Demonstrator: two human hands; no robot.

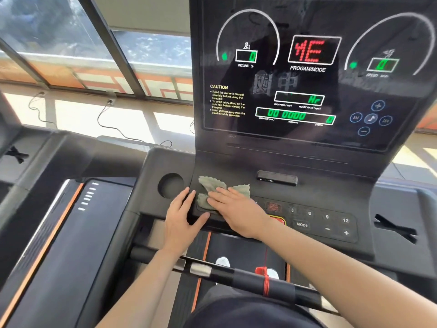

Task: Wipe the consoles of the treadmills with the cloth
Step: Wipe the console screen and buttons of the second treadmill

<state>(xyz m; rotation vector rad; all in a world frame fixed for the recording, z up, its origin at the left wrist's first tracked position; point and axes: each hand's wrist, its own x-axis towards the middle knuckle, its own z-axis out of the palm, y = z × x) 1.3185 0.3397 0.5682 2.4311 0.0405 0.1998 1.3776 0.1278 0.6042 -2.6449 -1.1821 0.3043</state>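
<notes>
The crumpled grey-green cloth (214, 187) lies on the lower shelf of the black treadmill console (319, 192), towards its left side and near the foot of the upright display. The right hand (236, 209) lies flat on top of the cloth, fingers straight and close together, pressing it to the surface; the cloth's ragged edges show beyond the fingertips on the far side and to the left. The left hand (181, 216) rests just left of it on the console's near edge, open, with fingers spread and thumb stretched towards the right hand. Its fingertips are just beside the cloth; whether they touch it cannot be told.

Left of the left hand is a round dark cup recess (170, 188). Right of the right wrist is a red button (278, 220), partly hidden, and then a flat keypad (324, 221) marked 3, 6, 9, 12, MODE, minus and plus. A short black bar (277, 177) sits farther back on the shelf.

Above rises the glossy black display panel (260, 136), with lit green and red readouts, two white arcs and a CAUTION text.

Nearer, a black handlebar (236, 276) crosses under both forearms, with a red cord (266, 284) wound round it. Below it are white shoes (223, 261) on the belt. A neighbouring treadmill with an orange stripe (71, 233) stands on the left, and windows (59, 43) lie beyond.
</notes>
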